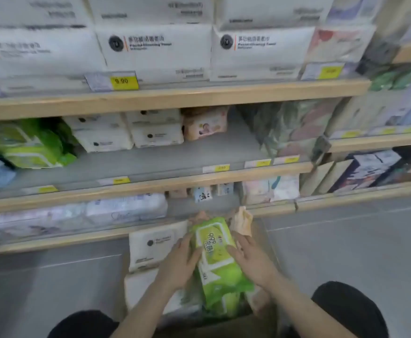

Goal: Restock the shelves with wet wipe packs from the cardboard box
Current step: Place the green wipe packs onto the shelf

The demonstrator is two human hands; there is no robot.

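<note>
White soft tissue packs (pixel 150 245) stand at the left of the brown cardboard box (pixel 268 250). The left hand (pixel 180 262) grips a glossy lime-green wet wipe pack (pixel 215 254) — white-framed flap label, dark print — over the box; the right hand (pixel 251 258) clasps its right edge.

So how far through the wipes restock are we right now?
Partly done: green wet wipe packs already sit at the left of the middle shelf, which has bare space in front. In hand: the left hand and right hand hold one green wet wipe pack over the brown cardboard box. Left: more green packs and white packs remain in it.
</note>
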